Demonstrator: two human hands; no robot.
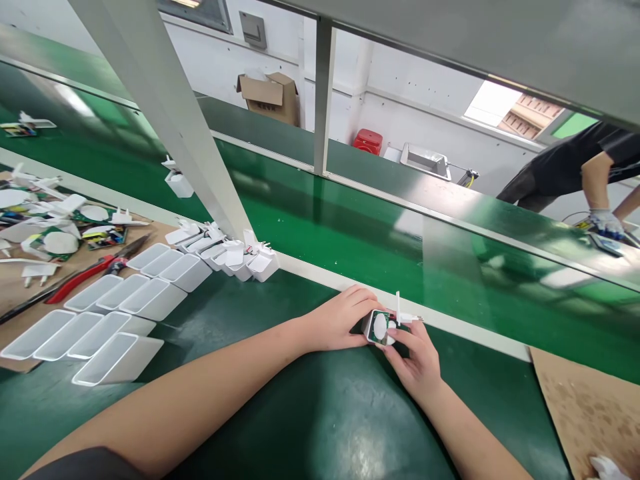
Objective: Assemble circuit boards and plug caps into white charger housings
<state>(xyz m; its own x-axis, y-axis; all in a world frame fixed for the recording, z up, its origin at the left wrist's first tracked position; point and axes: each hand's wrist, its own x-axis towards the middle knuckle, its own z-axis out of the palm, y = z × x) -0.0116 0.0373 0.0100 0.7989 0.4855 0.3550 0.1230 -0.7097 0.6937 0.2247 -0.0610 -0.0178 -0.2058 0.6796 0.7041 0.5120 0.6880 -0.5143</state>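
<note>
My left hand point(343, 320) is closed around a small white plastic case point(368, 327), its open end facing right. A green circuit board point(386, 319) with a white round pad point(381, 326) sits at the mouth of the case; how far inside it is I cannot tell. With thumb and fingers my right hand point(419, 357) pinches the board at its right side. A white plug piece with two pins point(407, 318) sticks up beside the right fingers, apparently joined to the board by wires.
At left stand rows of open white cases point(100, 333), a group of cases with plug pieces point(230, 253), red-handled pliers point(95, 273) and a heap of circuit boards point(60, 243). A green conveyor belt point(350, 227) runs behind a pale rail. Cardboard point(590, 407) lies right; a co-worker's gloved hand point(607, 223) is beyond.
</note>
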